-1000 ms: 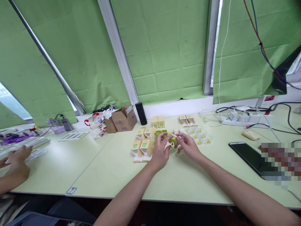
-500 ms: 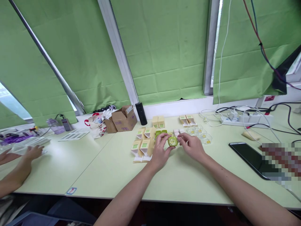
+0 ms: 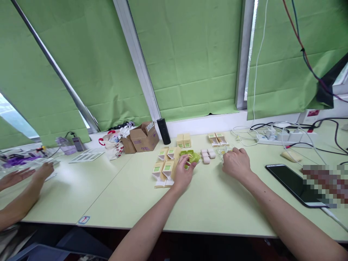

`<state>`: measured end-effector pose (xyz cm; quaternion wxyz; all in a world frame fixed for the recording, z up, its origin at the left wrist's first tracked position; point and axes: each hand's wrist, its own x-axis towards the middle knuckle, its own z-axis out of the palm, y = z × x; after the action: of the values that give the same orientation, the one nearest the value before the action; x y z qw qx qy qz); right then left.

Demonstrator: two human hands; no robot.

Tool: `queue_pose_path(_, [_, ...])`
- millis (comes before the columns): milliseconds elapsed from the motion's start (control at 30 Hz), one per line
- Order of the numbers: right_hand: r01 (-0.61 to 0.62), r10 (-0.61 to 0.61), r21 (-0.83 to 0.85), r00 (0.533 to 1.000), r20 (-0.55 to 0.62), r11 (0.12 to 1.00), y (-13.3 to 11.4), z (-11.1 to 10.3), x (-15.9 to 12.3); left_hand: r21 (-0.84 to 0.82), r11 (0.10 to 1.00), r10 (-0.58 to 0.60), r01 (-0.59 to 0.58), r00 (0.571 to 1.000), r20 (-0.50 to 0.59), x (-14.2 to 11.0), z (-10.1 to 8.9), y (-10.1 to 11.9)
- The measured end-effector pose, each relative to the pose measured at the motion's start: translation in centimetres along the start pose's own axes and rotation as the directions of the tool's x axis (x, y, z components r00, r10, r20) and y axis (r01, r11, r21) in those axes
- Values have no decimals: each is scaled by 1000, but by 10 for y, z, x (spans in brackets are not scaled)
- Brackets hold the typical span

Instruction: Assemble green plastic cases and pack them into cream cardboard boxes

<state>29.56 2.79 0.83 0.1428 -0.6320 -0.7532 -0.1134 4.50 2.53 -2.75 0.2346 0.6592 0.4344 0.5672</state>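
My left hand [image 3: 184, 171] is closed around a small rounded green case [image 3: 194, 157], held just above the table beside other green cases [image 3: 183, 152]. My right hand [image 3: 236, 163] is closed over the clear plastic blister pieces [image 3: 223, 149]. Its fingertips face away, so what they grip is hidden. Between the hands sit several small pale pink cases [image 3: 206, 159]. Left of my left hand stand several open cream cartons [image 3: 168, 168] with green square labels.
More cream cartons [image 3: 183, 140] and an open pair [image 3: 216, 139] stand behind. A black cylinder [image 3: 163, 131] and a cardboard box [image 3: 144, 137] are by the wall. To the right lie a phone [image 3: 293, 183] and a power strip [image 3: 288, 139]. Another person's hands [image 3: 40, 172] work far left.
My right hand has left the green case and moved right to the clear blister pieces. My left hand keeps the case and has shifted slightly left, uncovering the pink cases.
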Motion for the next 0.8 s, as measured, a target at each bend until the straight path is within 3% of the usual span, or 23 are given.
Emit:
queue_pose_path(133, [139,-138,74,990,-27,987,-22,-1,-6,-24,1000,-19,19,1000,-5,3,0,-4])
queue_pose_path(267, [341,-331,153,940,-86,928,-48,0,-16,-71,995,-75,72,996,-47,6,-1,-9])
queue_pose_path(367, [400,-391,234,916,-89,886,-57,3,-20,-92,990,-107,103,993,-45,7,-2,-8])
queue_pose_path(500, [338,-335,446,938,-87,829,-46,6,-17,-107,988,-113,110,993,-28,9,-4,0])
queue_pose_path(600, [299,-319,619,944,-82,726,-31,10,-13,-119,985,-132,127,990,-41,9,-5,4])
queue_pose_path(700, [187,-309,729,950,36,659,-23,16,-9,-126,979,-167,160,985,-50,10,-6,4])
queue_pose_path(800, [136,-315,718,941,122,683,-25,24,-8,-120,975,-192,185,980,-53,11,-7,0])
